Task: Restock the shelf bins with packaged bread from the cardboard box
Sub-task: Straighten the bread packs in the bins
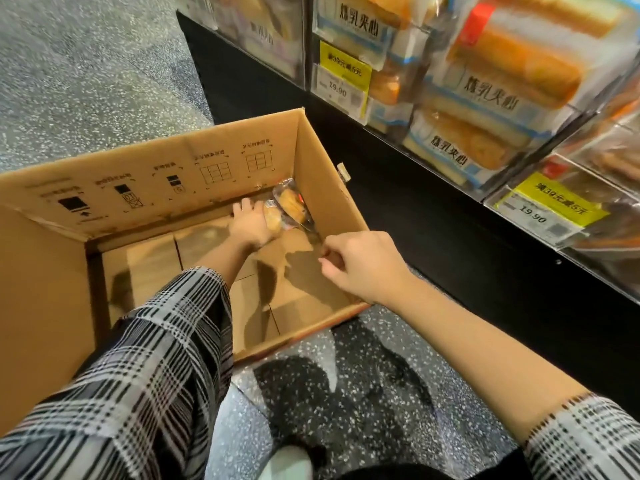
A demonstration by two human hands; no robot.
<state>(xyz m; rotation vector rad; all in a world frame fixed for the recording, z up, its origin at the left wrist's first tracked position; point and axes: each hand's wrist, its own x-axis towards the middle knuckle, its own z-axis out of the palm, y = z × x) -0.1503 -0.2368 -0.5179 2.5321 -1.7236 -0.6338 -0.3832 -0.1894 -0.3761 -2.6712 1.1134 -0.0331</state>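
An open cardboard box stands on the floor beside the shelf. In its far right corner lie two clear packets of bread. My left hand reaches down into the box and grips the nearer packet. Above the box's right edge my right hand hovers with fingers loosely curled, holding nothing. Clear shelf bins at the upper right are stacked with packaged bread.
Yellow price tags hang on the bin fronts. The shelf's black base runs along the box's right side. Speckled grey floor lies beyond the box and under me. The rest of the box bottom is bare cardboard.
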